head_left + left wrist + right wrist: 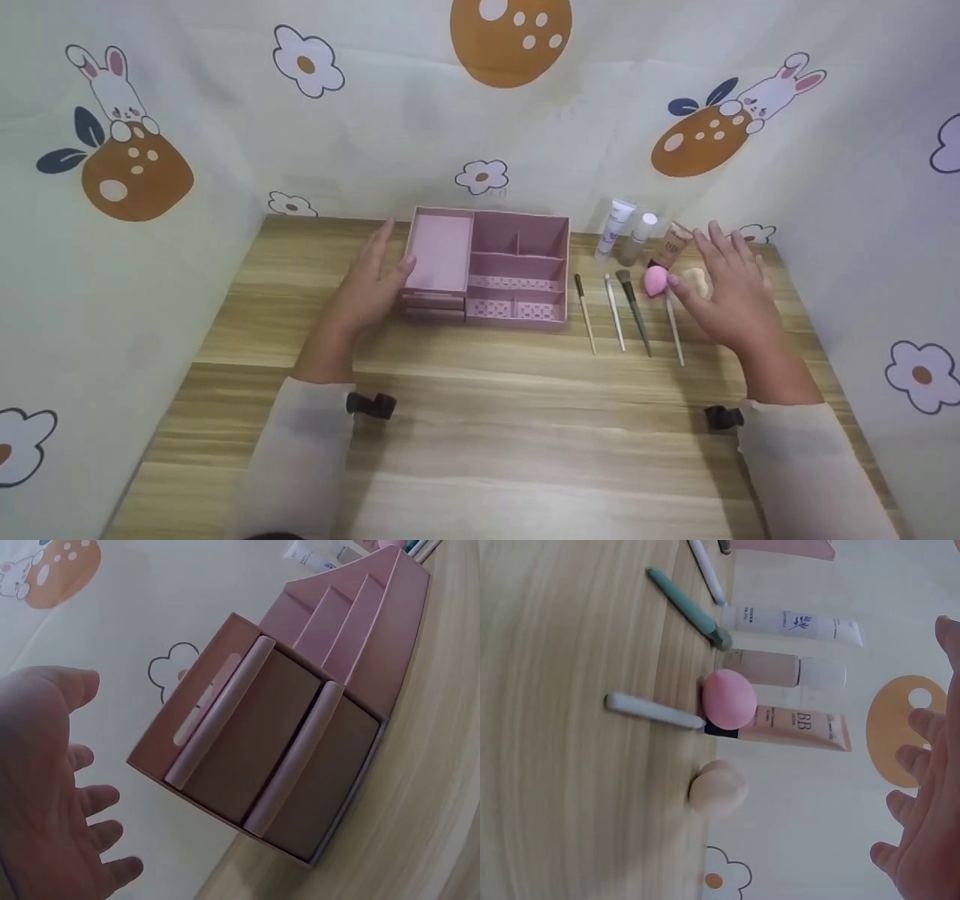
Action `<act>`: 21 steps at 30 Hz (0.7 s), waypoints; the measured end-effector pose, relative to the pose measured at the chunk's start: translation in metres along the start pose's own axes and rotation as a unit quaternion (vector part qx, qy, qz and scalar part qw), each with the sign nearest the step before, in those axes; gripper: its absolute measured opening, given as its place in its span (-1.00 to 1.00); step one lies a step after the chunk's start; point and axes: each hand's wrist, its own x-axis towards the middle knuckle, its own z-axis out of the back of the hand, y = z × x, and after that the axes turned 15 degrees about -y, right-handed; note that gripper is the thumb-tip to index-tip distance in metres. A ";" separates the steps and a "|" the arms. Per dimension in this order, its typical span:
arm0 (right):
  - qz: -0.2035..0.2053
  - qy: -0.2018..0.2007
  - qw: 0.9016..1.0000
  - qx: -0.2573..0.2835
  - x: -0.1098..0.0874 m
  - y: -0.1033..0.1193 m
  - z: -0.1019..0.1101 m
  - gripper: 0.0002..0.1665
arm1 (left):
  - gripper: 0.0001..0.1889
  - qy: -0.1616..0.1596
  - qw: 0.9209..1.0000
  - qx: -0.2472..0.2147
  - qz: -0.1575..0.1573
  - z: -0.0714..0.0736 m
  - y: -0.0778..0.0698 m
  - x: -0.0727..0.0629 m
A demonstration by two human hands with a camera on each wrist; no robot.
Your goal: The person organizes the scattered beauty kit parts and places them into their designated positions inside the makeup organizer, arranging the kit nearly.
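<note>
A pink makeup organizer (442,251) stands at the back middle of the table, with open compartments on its right and two drawers (251,735) on its left half. Beside its left side my left hand (373,281) is held with fingers extended, holding nothing. My right hand (731,296) hovers, fingers spread, over the cosmetics on the right. Under and near it are a pink makeup sponge (656,281), a beige sponge (718,787) partly hidden in the head view, and a BB cream tube (799,727).
Left of the BB cream stand a foundation bottle (636,240) and a white tube (615,227). Several makeup brushes (636,311) lie in a row right of the organizer. A patterned cloth (390,135) encloses the wooden table (495,435) at the back and sides.
</note>
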 end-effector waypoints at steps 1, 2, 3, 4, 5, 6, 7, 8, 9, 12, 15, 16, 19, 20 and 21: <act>-0.001 -0.001 1.000 0.005 0.000 -0.002 0.000 0.09 | -0.19 0.008 1.000 -0.014 0.007 -0.001 0.002 0.001; -0.002 -0.004 1.000 0.015 -0.001 -0.005 0.001 0.08 | -0.19 0.015 0.999 -0.027 0.012 -0.002 0.004 0.002; -0.002 -0.007 1.000 0.025 -0.001 -0.007 0.001 0.07 | -0.19 0.021 0.999 -0.039 0.015 -0.004 0.006 0.003; -0.003 -0.010 0.999 0.033 -0.001 -0.010 0.002 0.06 | -0.19 0.026 0.998 -0.050 0.018 -0.004 0.008 0.004; -0.004 -0.013 0.999 0.042 -0.001 -0.012 0.002 0.05 | -0.18 0.028 0.998 -0.061 0.021 -0.005 0.011 0.005; -0.006 -0.014 0.999 0.049 -0.002 -0.014 0.002 0.04 | -0.18 0.030 0.997 -0.072 0.023 -0.005 0.013 0.005; -0.011 -0.014 0.998 0.056 -0.003 -0.017 0.002 0.03 | -0.18 0.031 0.996 -0.083 0.023 -0.006 0.014 0.006; -0.015 -0.015 0.998 0.061 -0.003 -0.020 0.003 0.02 | -0.19 0.033 0.995 -0.094 0.023 -0.007 0.016 0.007; -0.021 -0.014 0.998 0.063 -0.004 -0.023 0.003 0.01 | -0.19 0.035 0.994 -0.104 0.024 -0.007 0.017 0.007; -0.035 -0.012 0.997 0.074 -0.005 -0.032 0.004 -0.03 | -0.23 0.046 0.990 -0.130 0.038 -0.008 0.018 0.006; -0.047 -0.013 0.995 0.090 -0.004 -0.039 0.004 -0.06 | -0.27 0.068 0.983 -0.162 0.058 -0.008 0.019 0.003; -0.052 -0.012 0.994 0.093 -0.004 -0.041 0.003 -0.06 | -0.28 0.073 0.980 -0.173 0.069 -0.008 0.020 0.003; -0.073 -0.007 0.992 0.099 -0.004 -0.045 0.000 -0.04 | -0.33 0.084 0.971 -0.206 0.091 -0.010 0.020 0.003; -0.081 -0.005 0.992 0.101 -0.005 -0.046 -0.002 -0.04 | -0.34 0.086 0.969 -0.212 0.097 -0.011 0.020 0.004; -0.089 -0.004 0.991 0.103 -0.006 -0.046 -0.002 -0.02 | -0.36 0.085 0.968 -0.211 0.103 -0.011 0.020 0.005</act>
